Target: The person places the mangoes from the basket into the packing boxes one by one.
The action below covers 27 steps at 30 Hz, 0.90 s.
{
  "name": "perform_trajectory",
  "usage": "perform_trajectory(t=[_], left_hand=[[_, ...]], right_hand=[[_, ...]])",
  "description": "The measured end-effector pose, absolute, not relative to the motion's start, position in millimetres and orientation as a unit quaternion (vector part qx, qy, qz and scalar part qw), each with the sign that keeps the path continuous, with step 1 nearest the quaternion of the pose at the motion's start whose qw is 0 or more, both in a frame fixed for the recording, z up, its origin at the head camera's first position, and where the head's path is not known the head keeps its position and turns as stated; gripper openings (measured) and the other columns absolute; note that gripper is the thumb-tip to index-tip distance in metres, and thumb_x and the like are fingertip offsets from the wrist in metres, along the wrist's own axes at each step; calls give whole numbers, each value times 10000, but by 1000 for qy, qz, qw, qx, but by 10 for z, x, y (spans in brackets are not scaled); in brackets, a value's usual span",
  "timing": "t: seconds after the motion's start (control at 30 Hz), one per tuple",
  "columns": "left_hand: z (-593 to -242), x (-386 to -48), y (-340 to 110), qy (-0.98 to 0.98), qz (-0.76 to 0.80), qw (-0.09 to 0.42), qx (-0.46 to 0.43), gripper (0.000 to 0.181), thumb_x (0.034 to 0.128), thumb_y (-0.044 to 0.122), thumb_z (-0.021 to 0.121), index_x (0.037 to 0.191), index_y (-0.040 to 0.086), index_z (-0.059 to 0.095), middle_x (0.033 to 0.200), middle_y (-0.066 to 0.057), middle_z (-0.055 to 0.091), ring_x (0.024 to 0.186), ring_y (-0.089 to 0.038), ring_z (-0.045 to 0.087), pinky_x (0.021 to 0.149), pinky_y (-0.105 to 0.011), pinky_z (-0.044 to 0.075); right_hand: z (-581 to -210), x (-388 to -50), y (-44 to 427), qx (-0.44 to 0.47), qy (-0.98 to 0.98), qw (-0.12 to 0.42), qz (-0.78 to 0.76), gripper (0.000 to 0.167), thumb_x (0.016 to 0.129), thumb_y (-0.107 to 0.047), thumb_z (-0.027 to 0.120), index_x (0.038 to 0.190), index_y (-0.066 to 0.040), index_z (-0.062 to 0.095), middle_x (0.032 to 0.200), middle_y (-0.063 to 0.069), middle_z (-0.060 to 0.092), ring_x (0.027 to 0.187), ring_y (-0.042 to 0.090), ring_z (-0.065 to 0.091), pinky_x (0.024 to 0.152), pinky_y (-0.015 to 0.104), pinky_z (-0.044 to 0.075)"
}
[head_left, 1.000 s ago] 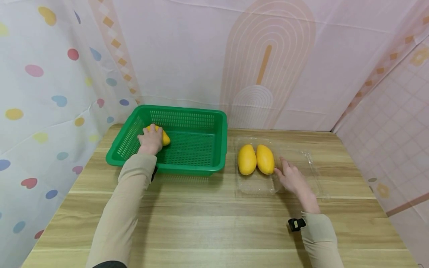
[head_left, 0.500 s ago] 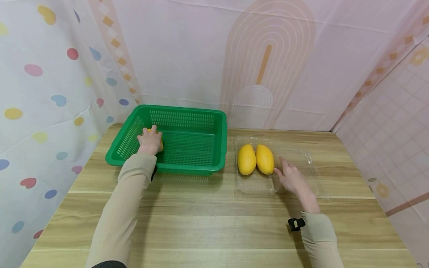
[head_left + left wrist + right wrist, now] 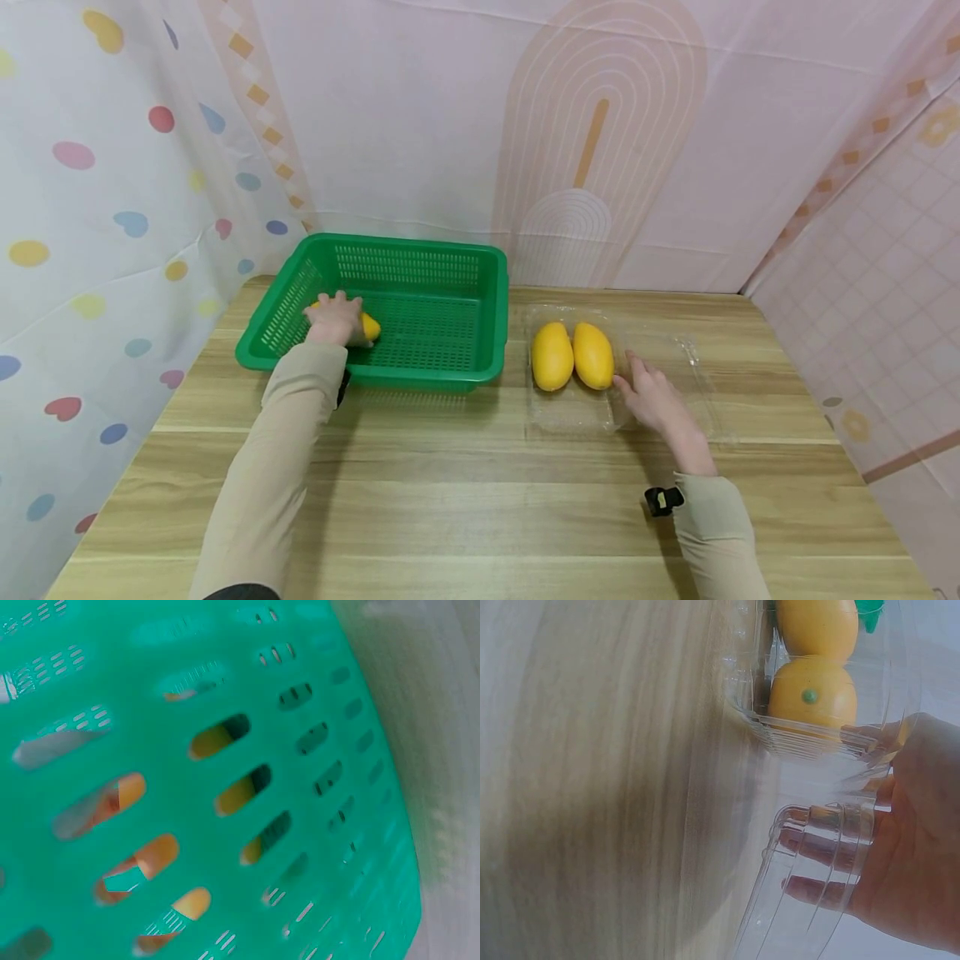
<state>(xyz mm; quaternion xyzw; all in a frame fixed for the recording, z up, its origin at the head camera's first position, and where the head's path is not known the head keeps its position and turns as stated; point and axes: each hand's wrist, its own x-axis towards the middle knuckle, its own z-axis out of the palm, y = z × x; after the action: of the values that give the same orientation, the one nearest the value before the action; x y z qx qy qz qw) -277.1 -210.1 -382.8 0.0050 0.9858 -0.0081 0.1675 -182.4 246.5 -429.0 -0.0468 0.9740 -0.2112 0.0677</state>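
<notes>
My left hand (image 3: pixel 333 321) reaches into the left part of the green plastic basket (image 3: pixel 491 312) and holds a yellow mango (image 3: pixel 371 327), which shows on both sides of the fingers. In the left wrist view the basket wall (image 3: pixel 187 765) blocks most of the hand; bits of finger and yellow mango (image 3: pixel 234 795) appear through its slots. My right hand (image 3: pixel 652 396) holds the opened clear plastic container (image 3: pixel 810 870) near its fold, thumb by the tray side and fingers at the lid side. Two mangoes, a left one (image 3: pixel 552 358) and a right one (image 3: pixel 593 357), lie side by side in the tray.
The wooden table (image 3: pixel 450 517) carries the basket at back left and the container at back right. A patterned cloth (image 3: pixel 405 125) hangs close behind the basket, and more cloth stands along both sides.
In the basket, my left hand has shifted slightly nearer, and the mango under it has turned, its end showing again right of the hand. My right hand and the container have stayed put.
</notes>
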Motion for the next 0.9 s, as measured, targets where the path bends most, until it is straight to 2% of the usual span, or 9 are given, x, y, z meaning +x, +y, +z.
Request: perform_trajectory(t=[0.13,0.23,0.4,0.57,0.67,0.77,0.9], left_hand=[[-3820,-2730,-2096,981,20,193,-7,840,874,463,609,1473,-4,250,1423,-386,264,1265,-587,303,1005,-701,306],[-3828,-2718,-2104,976,35,213,1,830,860,440,645,1454,-8,277,1348,-382,355,1193,-566,395,970,-657,379],[-3830,-2731,-2119,970,44,237,32,794,822,262,726,1441,1,303,1262,-324,468,1085,-482,482,866,-554,465],[-3838,-2761,-2142,967,35,247,52,756,803,89,693,1448,23,302,1247,-293,503,1009,-396,510,842,-562,450],[-3850,-2769,-2158,965,42,253,53,761,817,102,660,1467,23,272,1290,-298,478,989,-363,497,811,-517,450],[-3850,-2766,-2172,960,73,266,46,823,833,167,653,1496,3,195,1389,-324,381,1067,-373,467,844,-492,451],[-3837,-2750,-2191,954,106,277,39,897,828,222,670,1507,-8,131,1464,-332,273,1155,-389,421,939,-541,427]], right_hand=[[-4285,-1824,2467,-46,974,68,-211,605,1016,-280,400,1482,51,203,1475,329,292,1337,498,329,1073,605,306],[-4280,-1822,2467,-44,974,69,-210,607,1016,-282,402,1484,48,200,1474,331,292,1336,499,329,1073,606,306],[-4276,-1821,2468,-40,975,71,-208,610,1015,-284,404,1486,44,198,1473,333,293,1336,501,329,1073,607,304],[-4266,-1817,2457,-39,974,79,-209,618,1017,-291,397,1492,39,181,1482,329,279,1343,499,317,1079,606,296],[-4266,-1819,2454,-38,974,82,-209,619,1018,-294,393,1493,38,176,1486,326,273,1345,499,313,1080,606,293],[-4268,-1819,2455,-39,974,82,-206,616,1019,-292,388,1491,42,176,1483,327,276,1341,502,317,1078,608,295],[-4279,-1825,2456,-41,975,77,-204,611,1018,-289,393,1491,38,185,1481,325,284,1337,500,325,1074,608,301]])
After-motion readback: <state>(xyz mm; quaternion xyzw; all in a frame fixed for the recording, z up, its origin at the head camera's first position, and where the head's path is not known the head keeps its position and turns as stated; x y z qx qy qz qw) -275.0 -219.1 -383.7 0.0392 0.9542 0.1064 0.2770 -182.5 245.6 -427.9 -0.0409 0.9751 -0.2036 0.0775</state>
